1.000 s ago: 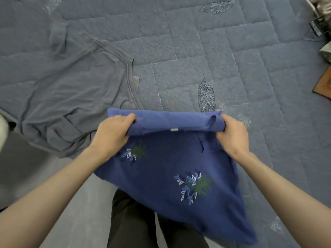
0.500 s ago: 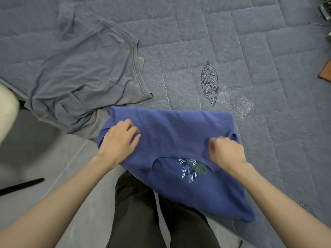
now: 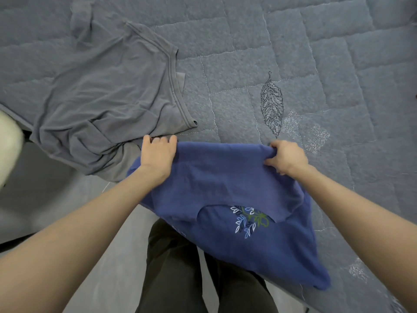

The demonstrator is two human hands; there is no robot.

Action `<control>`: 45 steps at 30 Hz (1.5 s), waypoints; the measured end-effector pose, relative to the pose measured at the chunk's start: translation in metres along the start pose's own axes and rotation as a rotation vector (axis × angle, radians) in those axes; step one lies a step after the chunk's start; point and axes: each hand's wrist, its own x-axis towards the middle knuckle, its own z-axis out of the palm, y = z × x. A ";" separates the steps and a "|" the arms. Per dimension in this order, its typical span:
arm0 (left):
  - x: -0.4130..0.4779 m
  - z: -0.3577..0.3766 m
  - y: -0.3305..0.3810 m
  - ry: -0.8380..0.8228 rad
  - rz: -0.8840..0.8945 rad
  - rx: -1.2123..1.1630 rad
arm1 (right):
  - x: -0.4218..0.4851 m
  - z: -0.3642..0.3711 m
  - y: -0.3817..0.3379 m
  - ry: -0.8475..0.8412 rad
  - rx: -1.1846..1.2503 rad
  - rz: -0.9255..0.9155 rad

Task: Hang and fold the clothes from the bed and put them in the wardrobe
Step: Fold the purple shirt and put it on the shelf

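Slippage is my worry. The blue top (image 3: 225,184) lies at the near edge of the bed (image 3: 316,64), and its lower part hangs off over the person's legs (image 3: 180,267) and the floor (image 3: 45,211). That hanging weight could drag the fold crooked, or pull the whole thing off.

Are both corners held?

Yes. The left hand (image 3: 158,154) has its fingers curled over the left end of the folded edge. The right hand (image 3: 285,158) pinches the right corner, with cloth bunched in its fingers.

Anything else?

The grey T-shirt (image 3: 101,98) lies crumpled just beside the left hand's fingertips. I judge they could snag its hem and drag it into the fold. The lower right corner also trails further than the left, so the next fold may come out lopsided.

What differs from half a second ago?

Then the hands sat closer together, on top of the cloth. Now they are spread to the far corners of the fold and further up the bed. A second ago two leaf prints showed. Now only one leaf print (image 3: 247,220) peeks out under the folded-over flap.
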 end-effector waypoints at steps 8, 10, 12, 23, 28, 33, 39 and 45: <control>0.046 -0.084 -0.033 0.165 0.067 -0.074 | 0.016 -0.077 -0.006 0.361 0.064 -0.046; 0.068 -0.115 -0.041 0.204 0.059 -0.092 | 0.028 -0.104 -0.015 0.436 0.104 -0.036; 0.086 -0.144 -0.046 0.241 0.049 -0.101 | 0.037 -0.127 -0.023 0.507 0.147 -0.036; 0.081 -0.150 -0.046 0.470 0.273 -0.086 | 0.031 -0.122 -0.013 0.661 0.272 -0.040; 0.019 -0.090 -0.036 0.179 0.499 -0.177 | 0.006 -0.057 0.019 0.464 0.260 0.026; -0.014 -0.034 -0.016 -0.025 0.452 -0.269 | -0.018 -0.008 0.042 0.326 0.168 0.081; -0.044 0.011 0.012 -0.129 0.407 -0.109 | -0.040 0.023 0.061 0.245 0.107 0.135; -0.053 0.013 0.023 -0.288 0.393 -0.028 | -0.057 0.046 0.071 0.308 0.236 0.261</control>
